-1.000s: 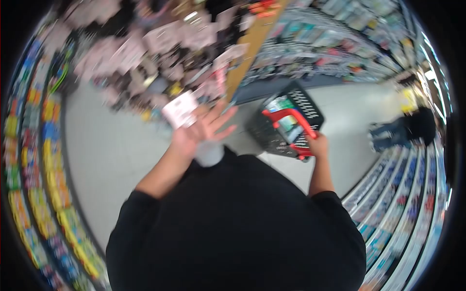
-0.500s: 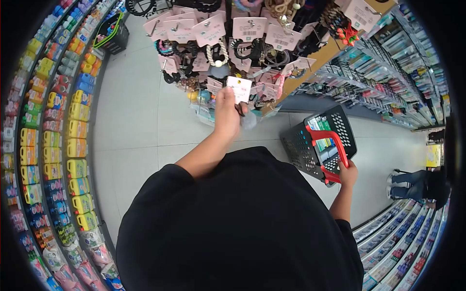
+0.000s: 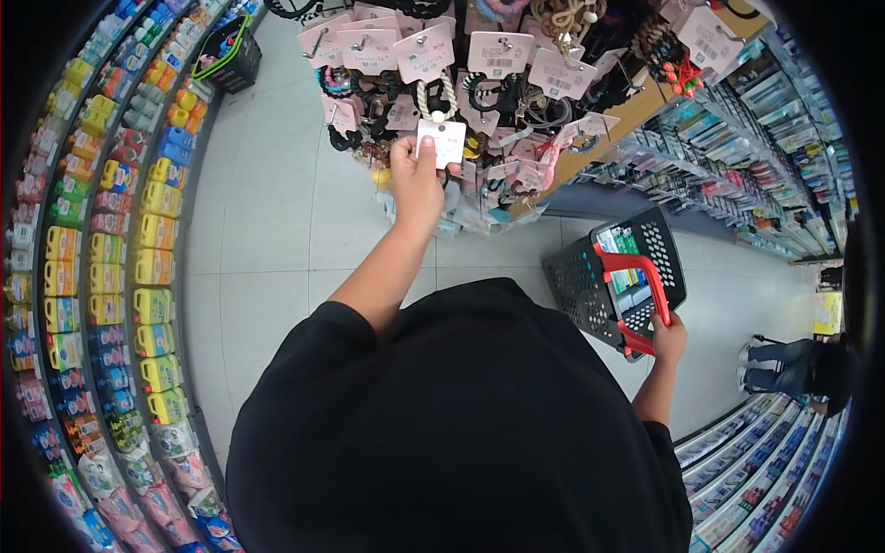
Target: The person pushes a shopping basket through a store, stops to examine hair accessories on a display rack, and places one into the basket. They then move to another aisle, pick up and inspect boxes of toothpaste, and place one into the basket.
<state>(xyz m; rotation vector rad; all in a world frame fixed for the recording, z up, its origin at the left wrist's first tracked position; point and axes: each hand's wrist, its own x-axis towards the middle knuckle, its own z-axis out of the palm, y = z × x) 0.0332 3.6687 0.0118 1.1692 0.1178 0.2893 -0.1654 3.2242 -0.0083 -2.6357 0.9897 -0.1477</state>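
Observation:
My left hand (image 3: pixel 418 184) pinches a white hair-tie card (image 3: pixel 444 143) between thumb and fingers, in front of a rack of hair accessories. Whatever hangs from this card is hidden behind my hand and the rack items. Just above it hangs a cream beaded hair tie (image 3: pixel 437 100) on a pink card (image 3: pixel 424 59). On my other side, my right hand (image 3: pixel 670 337) is wrapped round the red handle (image 3: pixel 658 286) of a dark shopping basket (image 3: pixel 573 284). Through its opening I see green-and-white packages (image 3: pixel 619 241).
Shelves of yellow jugs (image 3: pixel 155 307) line the left side. A second basket with a green rim (image 3: pixel 230 69) stands on the floor at upper left. Stocked shelves (image 3: pixel 710 161) run along the right. Another person (image 3: pixel 784 364) stands at far right.
My left hand has moved up toward the hooks with the card. The grey pompom that dangled below it is now out of sight. My right hand keeps hold of the basket.

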